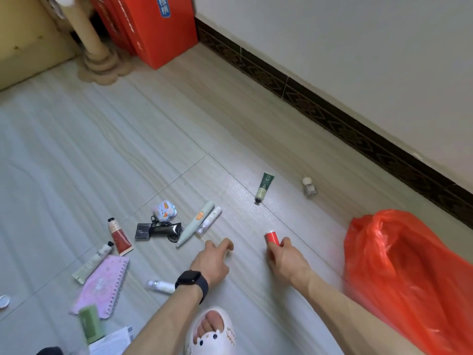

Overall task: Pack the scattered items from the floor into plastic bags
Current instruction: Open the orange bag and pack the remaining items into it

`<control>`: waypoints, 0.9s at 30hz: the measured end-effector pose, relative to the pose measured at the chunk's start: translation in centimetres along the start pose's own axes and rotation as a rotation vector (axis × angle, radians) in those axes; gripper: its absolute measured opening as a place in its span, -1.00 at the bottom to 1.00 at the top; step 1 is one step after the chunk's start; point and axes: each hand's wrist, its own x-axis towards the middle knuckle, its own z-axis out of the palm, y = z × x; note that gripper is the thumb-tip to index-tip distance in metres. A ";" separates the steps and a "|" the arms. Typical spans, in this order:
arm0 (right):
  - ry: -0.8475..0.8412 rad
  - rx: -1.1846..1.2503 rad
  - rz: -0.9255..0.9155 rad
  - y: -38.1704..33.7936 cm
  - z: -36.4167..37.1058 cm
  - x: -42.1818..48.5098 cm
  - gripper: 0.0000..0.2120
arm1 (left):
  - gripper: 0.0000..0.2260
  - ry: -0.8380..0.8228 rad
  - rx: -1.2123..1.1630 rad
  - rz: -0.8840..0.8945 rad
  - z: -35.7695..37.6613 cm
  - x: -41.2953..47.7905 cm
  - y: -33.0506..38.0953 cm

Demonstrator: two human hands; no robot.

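My right hand [286, 260] is closed around a small red cylinder [271, 238], held just above the floor. To its right lies a red plastic bag [399, 272], crumpled, mouth facing up. My left hand [213, 260], with a black watch on the wrist, hovers low with fingers spread and nothing in it, near a pale green pen-shaped device [195, 222] and a white tube [208, 221]. Further left lie a red tube [119, 235], black pouches with a keychain [158, 228], a pink notebook [102, 285] and a small white bottle [161, 286].
A dark green tube [263, 187] and a small glass bottle [309, 187] lie nearer the dark skirting board [332, 111]. Red boxes [153, 26] and a beige post [94, 55] stand at the back left. My foot in a white slipper [212, 331] is below.
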 end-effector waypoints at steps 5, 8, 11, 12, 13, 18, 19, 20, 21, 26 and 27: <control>-0.240 0.229 -0.021 -0.2 -5.7 -4.1 -0.70 | -0.30 0.036 -0.177 0.068 -4.2 -2.2 2.3; -0.266 0.244 -0.033 0.6 -10.3 -7.7 -0.46 | -0.36 0.056 -0.171 0.121 -7.1 -4.5 6.2; -0.242 0.326 -0.044 2.8 -13.6 -12.1 -0.31 | -0.35 0.086 -0.159 0.225 -8.9 -6.7 11.6; -0.215 0.387 -0.047 4.0 -14.2 -13.7 -0.33 | -0.35 0.090 -0.142 0.274 -9.4 -7.5 13.7; -0.181 0.474 -0.039 5.2 -14.4 -15.5 -0.38 | -0.36 0.085 -0.118 0.322 -9.7 -8.1 15.9; 0.120 1.085 0.058 13.2 -11.9 -24.0 -0.76 | -0.54 -0.013 0.041 0.509 -8.4 -9.5 28.2; 0.193 1.166 0.103 15.1 -10.8 -25.0 -0.77 | -0.63 -0.047 0.059 0.530 -7.5 -9.6 30.2; 0.255 1.238 0.164 17.0 -9.6 -25.7 -0.77 | -0.70 -0.073 0.096 0.551 -6.3 -9.6 32.1; 0.306 1.292 0.230 18.6 -8.4 -26.0 -0.77 | -0.74 -0.086 0.159 0.571 -4.8 -9.4 33.8; 0.462 1.370 0.518 24.4 -4.1 -23.1 -0.80 | -0.72 -0.107 0.387 0.559 4.2 -6.0 38.2; 0.451 1.360 0.546 25.0 -3.8 -22.1 -0.80 | -0.68 -0.129 0.364 0.520 5.9 -5.2 38.6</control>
